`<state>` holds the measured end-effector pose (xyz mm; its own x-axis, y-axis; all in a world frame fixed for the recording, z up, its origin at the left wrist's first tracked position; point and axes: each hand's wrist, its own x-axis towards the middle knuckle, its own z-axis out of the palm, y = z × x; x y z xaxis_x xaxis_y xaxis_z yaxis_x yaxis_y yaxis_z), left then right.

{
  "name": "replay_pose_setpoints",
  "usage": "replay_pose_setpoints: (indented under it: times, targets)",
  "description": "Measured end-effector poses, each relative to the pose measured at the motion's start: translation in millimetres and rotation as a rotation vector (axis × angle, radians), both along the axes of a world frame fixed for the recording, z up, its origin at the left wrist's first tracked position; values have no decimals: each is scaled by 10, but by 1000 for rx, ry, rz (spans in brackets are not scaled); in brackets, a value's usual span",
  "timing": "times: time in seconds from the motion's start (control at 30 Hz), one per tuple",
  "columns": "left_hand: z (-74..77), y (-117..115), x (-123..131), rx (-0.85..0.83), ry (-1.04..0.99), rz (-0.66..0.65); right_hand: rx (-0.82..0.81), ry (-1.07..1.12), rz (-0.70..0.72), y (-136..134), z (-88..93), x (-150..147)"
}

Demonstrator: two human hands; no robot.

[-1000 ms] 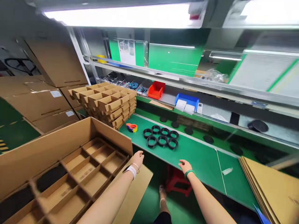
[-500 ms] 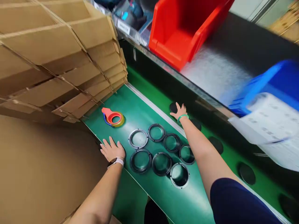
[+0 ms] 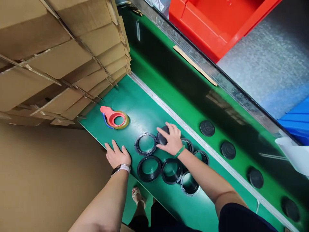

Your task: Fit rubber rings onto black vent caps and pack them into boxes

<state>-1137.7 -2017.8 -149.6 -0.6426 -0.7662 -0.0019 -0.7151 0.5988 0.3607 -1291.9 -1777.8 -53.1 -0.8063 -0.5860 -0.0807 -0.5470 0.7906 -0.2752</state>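
Note:
My right hand point(image 3: 172, 141) grips a round black cap point(image 3: 162, 135) between thumb and fingers, above or against one of the black rings; the hand hides how they meet. Beside it lies a black flanged ring point(image 3: 136, 144) with small holes in its rim. Several more such rings, one of them a black ring point(image 3: 140, 170) nearer me, sit close together on the green table, partly under my right forearm. My left hand point(image 3: 118, 157) rests flat with fingers spread at the table's near edge, left of the rings, holding nothing.
A red tape dispenser point(image 3: 110, 116) lies beyond my left hand. Strapped flat cardboard point(image 3: 101, 51) is stacked at the left. Several round black caps, including this cap point(image 3: 207, 128), lie along the green strip past the pale rail point(image 3: 164, 107). A red bin point(image 3: 205, 29) stands behind.
My right hand has come back from the green strip to the rings, carrying a black cap picked up there. My left hand stays at the table edge. The view has tilted down.

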Motion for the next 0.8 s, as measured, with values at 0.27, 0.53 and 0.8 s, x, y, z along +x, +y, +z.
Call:
replay_pose_setpoints:
  times: [0.27,0.53,0.8]
  targets:
    - [7,5,3,36,1,-1,95,123,48,-98,79,-24]
    - [83,86,-32,65,-6,33,149,-58,-158,243,6,-478]
    - [94,62,-17,77,-50,57,291,-161,-884,1499,22,-881]
